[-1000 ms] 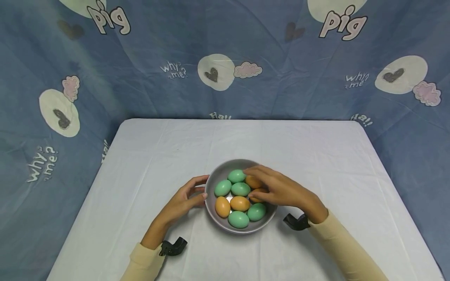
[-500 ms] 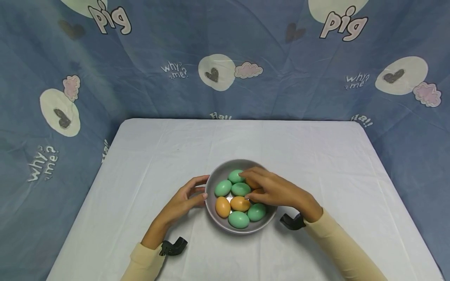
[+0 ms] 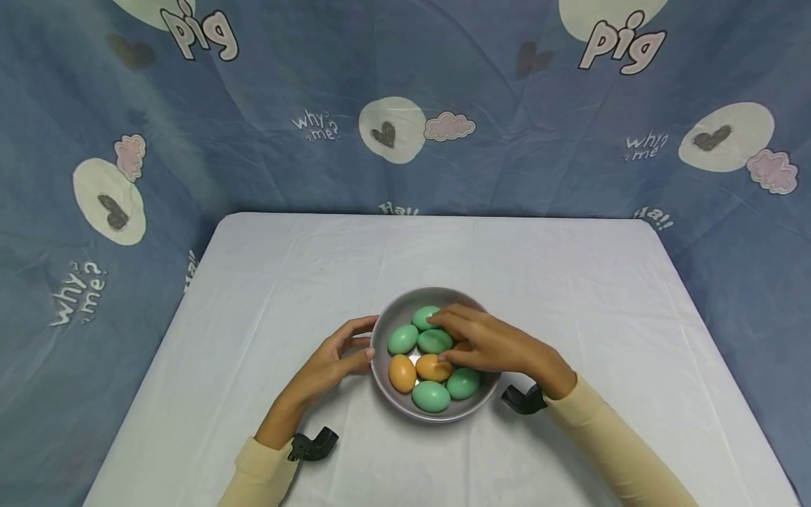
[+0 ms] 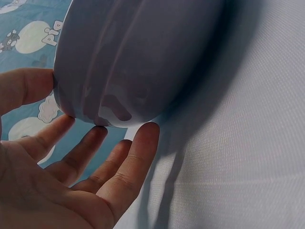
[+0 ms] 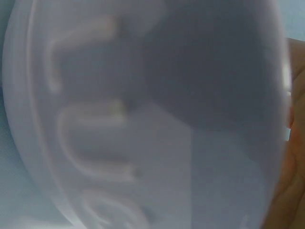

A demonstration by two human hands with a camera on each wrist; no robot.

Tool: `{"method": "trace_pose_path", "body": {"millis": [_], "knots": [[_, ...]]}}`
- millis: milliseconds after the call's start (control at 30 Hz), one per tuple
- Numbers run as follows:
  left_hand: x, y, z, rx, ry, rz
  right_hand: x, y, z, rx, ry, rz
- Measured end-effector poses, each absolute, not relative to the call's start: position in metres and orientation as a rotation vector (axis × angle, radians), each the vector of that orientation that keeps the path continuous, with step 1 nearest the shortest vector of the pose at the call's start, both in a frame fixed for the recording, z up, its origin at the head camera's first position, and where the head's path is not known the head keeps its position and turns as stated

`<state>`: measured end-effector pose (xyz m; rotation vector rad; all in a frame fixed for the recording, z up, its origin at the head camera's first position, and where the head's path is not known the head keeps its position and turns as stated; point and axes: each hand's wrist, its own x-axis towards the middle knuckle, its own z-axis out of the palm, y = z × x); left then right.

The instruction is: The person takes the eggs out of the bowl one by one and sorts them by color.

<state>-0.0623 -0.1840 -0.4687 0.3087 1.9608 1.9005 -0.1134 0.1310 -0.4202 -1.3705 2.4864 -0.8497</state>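
Note:
A grey round bowl [image 3: 388, 398] stands on the white-covered table, holding several green and orange eggs. My left hand [image 3: 336, 355] rests thumb and fingertips against the bowl's left outer wall; in the left wrist view its fingers [image 4: 126, 174] are spread. Over the bowl's right half, my right hand [image 3: 488, 341] reaches in with its thumb tip at an orange egg [image 3: 429, 367] and a fingertip at a green egg [image 3: 422, 317]. Another orange egg [image 3: 464, 346] shows partly between thumb and fingers. In the right wrist view the bowl's wall hides most of this hand.
A white cloth [image 3: 304, 267] covers the table around the bowl. Behind and at the sides hangs a blue printed curtain [image 3: 266, 169]. A black wrist mount sits on the left wrist [image 3: 313, 445] and another black mount [image 3: 524, 400] on the right.
My right hand has shifted slightly left over the eggs, its thumb and fingertips now at an orange and a green egg. My left hand and the bowl have stayed in place.

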Motion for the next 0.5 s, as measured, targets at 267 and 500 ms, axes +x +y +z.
{"method": "trace_pose_path", "body": {"millis": [267,500], "knots": [[-0.0621,-0.1838,-0.4692,0.318,1.957,1.899,-0.1136,0.1287,-0.4220,-1.441,2.510,-0.813],[-0.0627,-0.1833,-0.4683,0.316,1.959,1.901,-0.1161,0.1284,-0.4243,-1.444,2.522,-0.765]]}}
